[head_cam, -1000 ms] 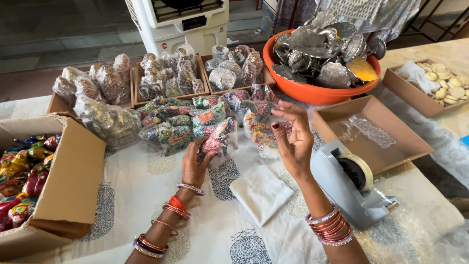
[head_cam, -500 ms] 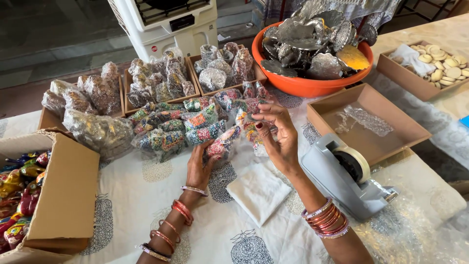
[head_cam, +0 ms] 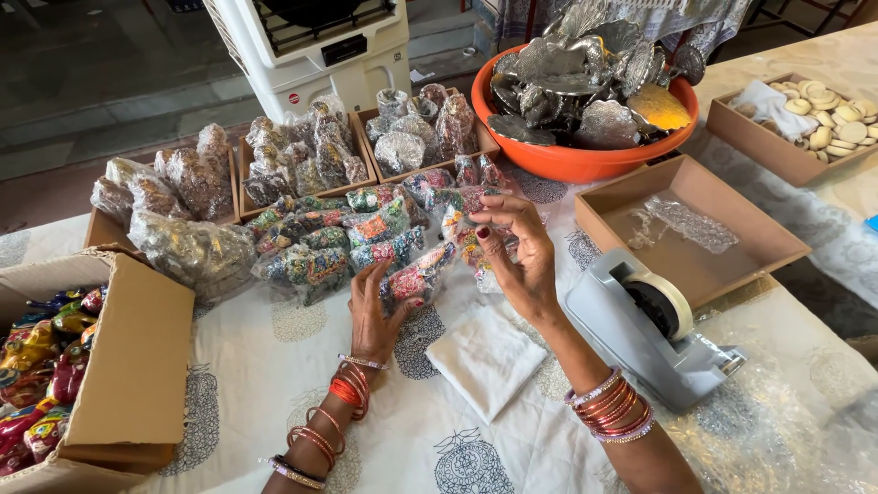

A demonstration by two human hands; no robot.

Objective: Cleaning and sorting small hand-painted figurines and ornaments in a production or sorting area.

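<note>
In the middle of the frame, the left hand [head_cam: 373,316] is closing around a colourful packet [head_cam: 416,277]. The right hand [head_cam: 517,256] is pinching a clear wrapped packet [head_cam: 477,247] just beside it, fingers half curled

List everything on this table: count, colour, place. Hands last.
Bowl: one, orange, top centre, full of silver pieces.
Tape dispenser: one, grey, right of the hands.
Folded cloth: one, white, between the wrists.
Wrapped packets: many, multicoloured, piled mid-table.
Open carton: one, brown, left, holding bright figures.
Shallow box: one, brown, right, with clear plastic inside.
Box of discs: one, brown, cream discs, far right.
Cooler: one, white, behind the table.
Left hand: holds a packet.
Right hand: fingers a packet.
</note>
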